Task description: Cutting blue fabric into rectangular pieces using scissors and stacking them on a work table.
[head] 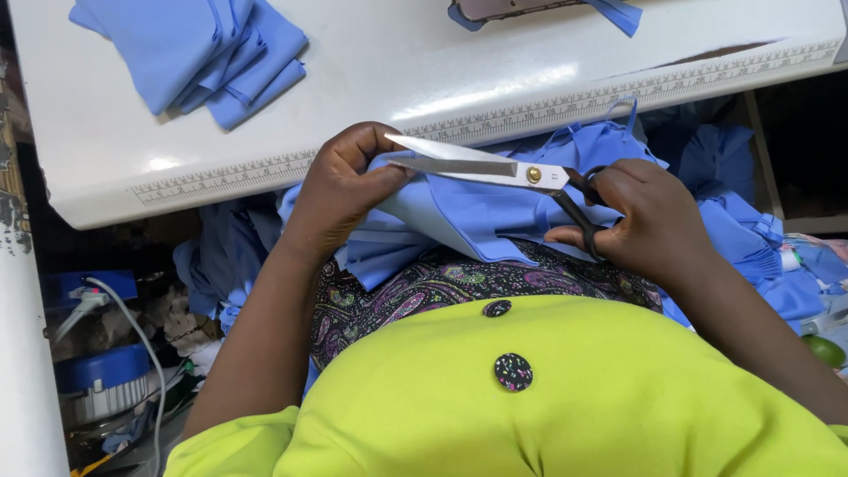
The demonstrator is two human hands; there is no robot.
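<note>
My right hand (649,221) is closed through the black handles of the scissors (495,168), fingers curled tight in the loops, and the blades stand parted with their tips pointing toward my left hand (340,190). My left hand is closed on the blue cloth (468,216), pinching its edge between thumb and fingers right at the blade tips, so the cloth lies stretched under the scissors between my two hands. This cloth sits in my lap, just below the near edge of the white table (371,62), over my patterned skirt (424,283) and above my lime-green top (574,397). More of the same blue cloth spills below the table edge to the right of my right hand. On the table, up and to the left of the scissors, rests a folded stack of blue pieces (199,49), well apart from my hands. A ruler strip (680,84) runs along the table's near edge, just beyond the scissors.
</note>
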